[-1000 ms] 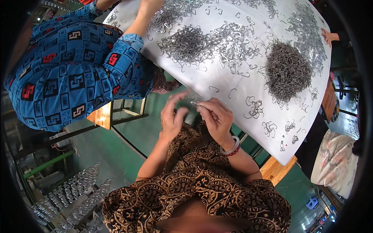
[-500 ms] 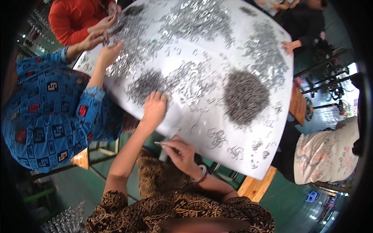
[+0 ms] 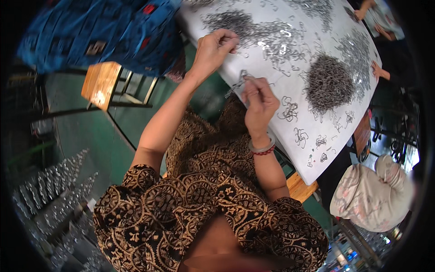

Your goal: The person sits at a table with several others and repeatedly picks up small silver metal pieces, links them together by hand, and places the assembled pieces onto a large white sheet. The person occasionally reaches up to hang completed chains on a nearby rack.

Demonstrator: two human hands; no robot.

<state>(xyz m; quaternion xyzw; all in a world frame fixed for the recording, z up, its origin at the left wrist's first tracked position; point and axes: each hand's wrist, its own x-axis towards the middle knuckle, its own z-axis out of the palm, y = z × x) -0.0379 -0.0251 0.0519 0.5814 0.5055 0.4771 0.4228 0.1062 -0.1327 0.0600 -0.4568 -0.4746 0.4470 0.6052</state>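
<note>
My left hand (image 3: 215,52) is over the table's near left edge, thumb and fingers pinched together; whatever is between the fingertips is too small to make out. Beside it lie loose bent-wire metal hooks (image 3: 280,47), scattered toward a darker heap (image 3: 229,22). My right hand (image 3: 260,102), with a bangle and a red bead bracelet at the wrist, is closer to me at the table edge. Its fingers are closed on a small dangling cluster of metal hooks (image 3: 236,85), partly blurred, which hangs at the edge.
A big dark pile of hooks (image 3: 330,84) sits on the white tabletop (image 3: 272,81), with small clumps (image 3: 300,136) nearer me. A person in blue patterned clothing (image 3: 104,36) is at my left near a wooden stool (image 3: 102,84); another person (image 3: 371,195) is at right.
The view has swung down and left. My left hand has come up off the tabletop into a pinch. My right hand is raised, with a larger cluster of hooks now showing at its fingers.
</note>
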